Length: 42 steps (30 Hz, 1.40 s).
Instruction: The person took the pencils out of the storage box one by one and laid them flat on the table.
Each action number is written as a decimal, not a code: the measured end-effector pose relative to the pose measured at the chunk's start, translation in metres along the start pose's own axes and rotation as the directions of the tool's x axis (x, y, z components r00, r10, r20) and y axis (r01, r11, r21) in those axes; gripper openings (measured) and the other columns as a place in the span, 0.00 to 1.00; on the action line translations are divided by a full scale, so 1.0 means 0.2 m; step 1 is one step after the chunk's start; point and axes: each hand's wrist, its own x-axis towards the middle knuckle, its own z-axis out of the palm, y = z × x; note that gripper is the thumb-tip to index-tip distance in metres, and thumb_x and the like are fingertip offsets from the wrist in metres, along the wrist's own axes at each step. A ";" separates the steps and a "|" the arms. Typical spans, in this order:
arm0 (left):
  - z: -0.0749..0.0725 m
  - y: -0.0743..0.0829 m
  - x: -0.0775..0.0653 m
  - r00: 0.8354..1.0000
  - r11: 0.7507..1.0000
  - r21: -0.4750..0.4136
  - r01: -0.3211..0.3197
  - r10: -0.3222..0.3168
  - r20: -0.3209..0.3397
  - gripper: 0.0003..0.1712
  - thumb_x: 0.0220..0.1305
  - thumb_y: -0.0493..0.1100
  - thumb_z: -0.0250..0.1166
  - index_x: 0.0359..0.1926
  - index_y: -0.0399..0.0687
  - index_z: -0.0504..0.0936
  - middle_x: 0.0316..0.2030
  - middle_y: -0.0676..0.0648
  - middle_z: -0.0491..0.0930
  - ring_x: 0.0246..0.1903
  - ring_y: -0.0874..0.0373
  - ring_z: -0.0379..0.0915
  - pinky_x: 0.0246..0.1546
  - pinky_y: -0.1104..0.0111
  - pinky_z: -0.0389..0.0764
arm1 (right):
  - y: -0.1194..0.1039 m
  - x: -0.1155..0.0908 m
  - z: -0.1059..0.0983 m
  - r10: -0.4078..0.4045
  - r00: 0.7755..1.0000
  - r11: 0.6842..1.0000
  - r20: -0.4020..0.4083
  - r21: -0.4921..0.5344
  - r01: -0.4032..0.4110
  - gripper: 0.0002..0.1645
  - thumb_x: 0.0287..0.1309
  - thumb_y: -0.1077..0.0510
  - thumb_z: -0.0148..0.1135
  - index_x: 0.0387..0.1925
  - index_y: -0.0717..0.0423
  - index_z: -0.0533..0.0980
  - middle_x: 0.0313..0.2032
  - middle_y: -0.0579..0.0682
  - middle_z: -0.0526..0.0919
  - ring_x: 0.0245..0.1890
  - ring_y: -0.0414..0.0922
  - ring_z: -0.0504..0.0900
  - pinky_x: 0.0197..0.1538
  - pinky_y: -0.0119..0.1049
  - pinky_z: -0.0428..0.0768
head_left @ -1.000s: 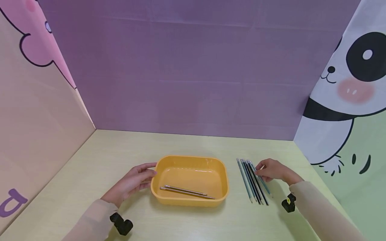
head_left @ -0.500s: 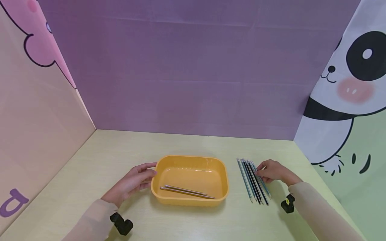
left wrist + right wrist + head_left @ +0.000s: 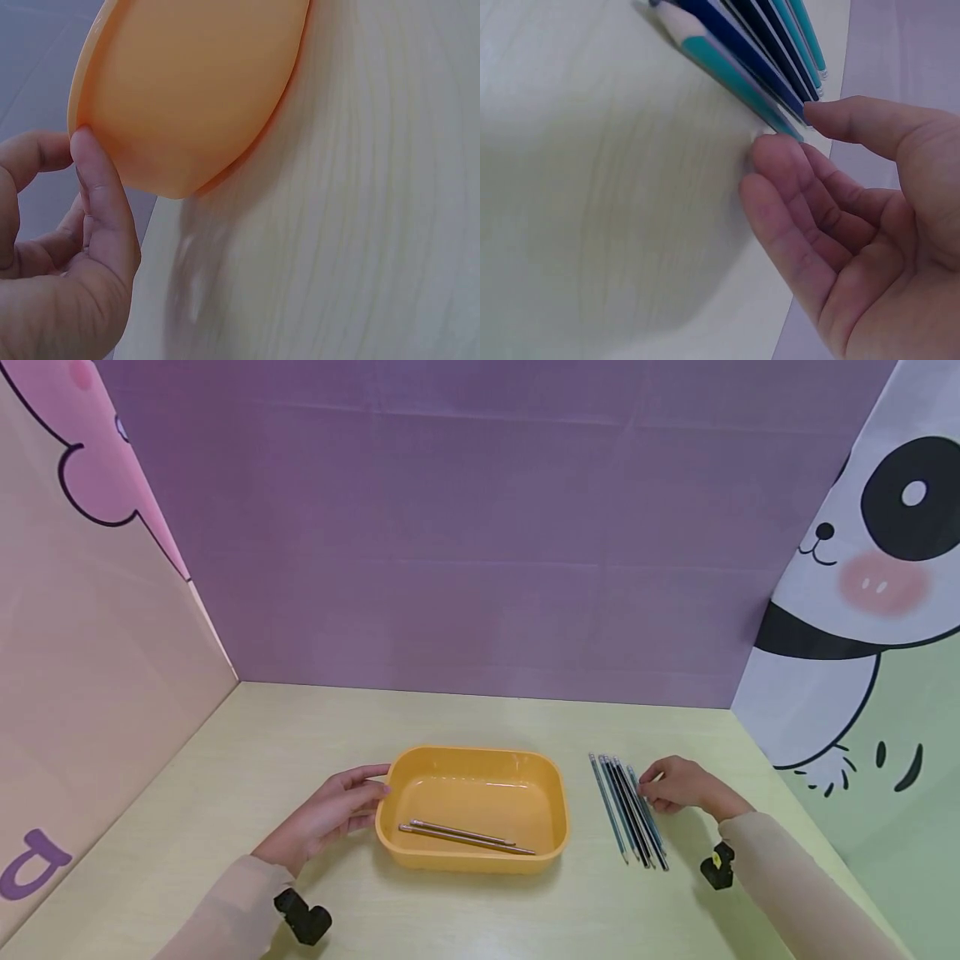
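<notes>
My left hand [image 3: 327,814] pinches the left rim of a yellow plastic tray [image 3: 480,797], thumb inside and fingertip outside in the left wrist view. Two brownish pencils [image 3: 467,838] lie along the tray's near side. Right of the tray, several teal and dark pencils [image 3: 621,814] lie side by side on the table, sharpened ends toward me. My right hand [image 3: 678,789] is at their right edge. In the right wrist view its fingertips touch the end of the outermost teal pencil [image 3: 731,75], the thumb apart from the fingers, beside a dark blue pencil [image 3: 750,56].
The pale wooden table [image 3: 315,718] meets a purple wall [image 3: 487,568] at the back. Printed panels stand at both sides, a panda [image 3: 825,602] on the right one. Each wrist wears a small black camera [image 3: 302,917].
The outermost teal pencil has shifted left against the other pencils, its sharpened end swinging inward, with my right fingers at it. My left hand and the tray have stayed put.
</notes>
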 end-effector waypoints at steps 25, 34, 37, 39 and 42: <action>-0.01 -0.01 0.00 1.000 1.000 -0.012 0.007 -0.007 0.001 0.35 0.72 0.41 0.61 0.73 0.32 0.59 0.47 0.42 0.81 0.41 0.55 0.81 0.43 0.68 0.84 | -0.28 0.02 -0.09 -0.148 0.988 0.986 0.031 -0.069 0.150 0.18 0.68 0.53 0.62 0.50 0.62 0.78 0.36 0.55 0.83 0.33 0.48 0.80 0.38 0.40 0.84; -0.01 -0.01 0.00 1.000 1.000 -0.016 0.000 0.001 0.016 0.36 0.72 0.41 0.61 0.73 0.31 0.58 0.47 0.43 0.81 0.41 0.56 0.81 0.43 0.68 0.84 | -0.41 0.01 -0.08 -0.184 0.981 0.976 0.066 -0.106 0.190 0.16 0.67 0.53 0.64 0.49 0.60 0.78 0.32 0.50 0.82 0.30 0.47 0.80 0.37 0.40 0.83; -0.01 -0.01 0.00 1.000 1.000 -0.017 -0.004 0.005 0.019 0.36 0.72 0.41 0.61 0.73 0.31 0.58 0.47 0.43 0.81 0.41 0.56 0.81 0.43 0.67 0.84 | -0.46 0.01 -0.07 -0.198 0.977 0.969 0.076 -0.132 0.207 0.16 0.67 0.53 0.63 0.49 0.60 0.78 0.30 0.47 0.83 0.28 0.44 0.80 0.37 0.40 0.83; -0.01 -0.01 0.00 1.000 1.000 -0.021 -0.002 0.002 0.017 0.36 0.72 0.41 0.61 0.73 0.31 0.58 0.47 0.43 0.81 0.41 0.56 0.82 0.44 0.67 0.84 | -0.49 0.02 -0.07 -0.194 0.978 0.969 0.080 -0.143 0.204 0.15 0.67 0.53 0.63 0.48 0.59 0.78 0.30 0.47 0.83 0.27 0.44 0.79 0.37 0.40 0.82; -0.01 -0.01 0.00 1.000 1.000 -0.029 -0.001 0.001 0.016 0.36 0.72 0.41 0.61 0.73 0.31 0.58 0.47 0.43 0.82 0.41 0.55 0.82 0.43 0.67 0.84 | -0.53 0.02 -0.06 -0.207 0.974 0.961 0.096 -0.165 0.221 0.15 0.67 0.53 0.63 0.49 0.59 0.79 0.31 0.46 0.83 0.28 0.43 0.79 0.36 0.40 0.82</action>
